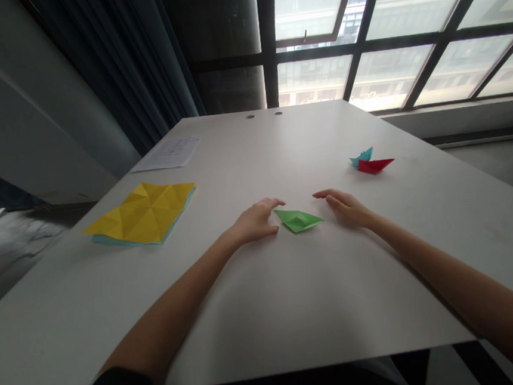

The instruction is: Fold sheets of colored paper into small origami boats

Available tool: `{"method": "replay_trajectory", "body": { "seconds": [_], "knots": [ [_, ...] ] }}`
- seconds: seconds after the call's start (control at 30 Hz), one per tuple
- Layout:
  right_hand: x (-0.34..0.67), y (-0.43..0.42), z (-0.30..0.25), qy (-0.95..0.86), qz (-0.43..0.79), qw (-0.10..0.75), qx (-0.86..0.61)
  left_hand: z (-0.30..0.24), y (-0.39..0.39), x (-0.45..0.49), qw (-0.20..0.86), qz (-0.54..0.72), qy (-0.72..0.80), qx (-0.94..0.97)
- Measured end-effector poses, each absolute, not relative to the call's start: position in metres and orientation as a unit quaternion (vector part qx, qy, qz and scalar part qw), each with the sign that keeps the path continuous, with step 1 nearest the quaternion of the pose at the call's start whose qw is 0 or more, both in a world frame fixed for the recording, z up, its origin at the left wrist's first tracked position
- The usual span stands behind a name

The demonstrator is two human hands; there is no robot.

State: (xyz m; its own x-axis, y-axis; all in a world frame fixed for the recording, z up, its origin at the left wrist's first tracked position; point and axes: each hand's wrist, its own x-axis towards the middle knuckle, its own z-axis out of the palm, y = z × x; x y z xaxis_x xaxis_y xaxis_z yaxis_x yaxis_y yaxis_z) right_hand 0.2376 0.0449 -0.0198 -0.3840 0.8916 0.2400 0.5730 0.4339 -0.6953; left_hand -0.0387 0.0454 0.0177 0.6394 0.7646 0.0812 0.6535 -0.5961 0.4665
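Observation:
A green folded paper boat lies on the white table between my two hands. To its left is my left hand, thumb and fingers apart around the boat's near end, with nothing held; whether a fingertip touches the paper I cannot tell. My right hand rests to the right of the boat, fingers stretched out and holding nothing. Farther off to the right, a red paper boat and a light blue paper boat sit close together, the red one partly covering the blue.
On the left of the table lies a stack of creased paper, a yellow sheet over light blue. Behind it is a printed white sheet. Two round holes mark the table's far end, before a dark curtain and windows.

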Motion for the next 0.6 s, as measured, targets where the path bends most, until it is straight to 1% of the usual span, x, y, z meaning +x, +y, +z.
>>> {"method": "replay_trajectory", "body": {
  "seconds": [0.1, 0.2, 0.27, 0.33, 0.43, 0.6],
  "knots": [
    [0.240, 0.047, -0.025, -0.814, 0.173, 0.259, -0.490, 0.013, 0.055, -0.047, 0.133, 0.098, 0.438, 0.884],
    [0.240, 0.045, -0.028, -0.838, 0.082, 0.163, -0.514, -0.001, 0.063, -0.051, 0.052, 0.077, 0.570, 0.817],
    [0.240, 0.043, -0.029, -0.848, 0.051, 0.093, -0.520, -0.013, 0.066, -0.053, 0.041, 0.050, 0.605, 0.794],
    [0.240, 0.041, -0.030, -0.853, 0.042, 0.046, -0.517, -0.022, 0.067, -0.054, 0.035, 0.022, 0.599, 0.800],
    [0.240, 0.039, -0.031, -0.854, 0.039, 0.021, -0.518, -0.030, 0.067, -0.055, 0.030, -0.006, 0.582, 0.813],
    [0.240, 0.040, -0.032, -0.851, 0.035, 0.016, -0.524, -0.029, 0.066, -0.055, 0.025, -0.020, 0.579, 0.815]
  ]
}}
